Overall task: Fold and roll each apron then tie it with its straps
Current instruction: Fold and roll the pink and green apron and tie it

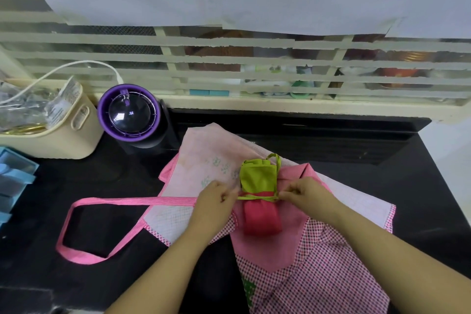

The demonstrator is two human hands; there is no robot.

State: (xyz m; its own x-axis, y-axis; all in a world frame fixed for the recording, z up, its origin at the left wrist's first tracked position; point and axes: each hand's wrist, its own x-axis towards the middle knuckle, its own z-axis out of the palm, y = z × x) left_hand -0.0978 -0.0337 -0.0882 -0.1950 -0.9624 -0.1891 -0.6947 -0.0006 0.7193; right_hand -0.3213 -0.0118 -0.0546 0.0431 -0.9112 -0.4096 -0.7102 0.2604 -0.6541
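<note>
A rolled apron (pixel 259 196), green at its far half and red at its near half, lies on top of a spread pink apron (pixel 305 250). A thin green strap (pixel 257 196) runs across the roll's middle. My left hand (pixel 216 197) pinches the strap's left end beside the roll. My right hand (pixel 304 192) pinches the strap at the roll's right side. A green strap loop (pixel 276 160) sticks up at the roll's far right corner. The pink apron's long striped strap (pixel 102 211) loops out to the left on the black counter (pixel 114 181).
A purple-rimmed round black device (pixel 130 112) stands at the back left, next to a cream bin (pixel 51 135) with plastic bags and a white cable. Blue trays (pixel 12 181) sit at the left edge. A taped window grille (pixel 254 66) closes the back. The counter ends at the right.
</note>
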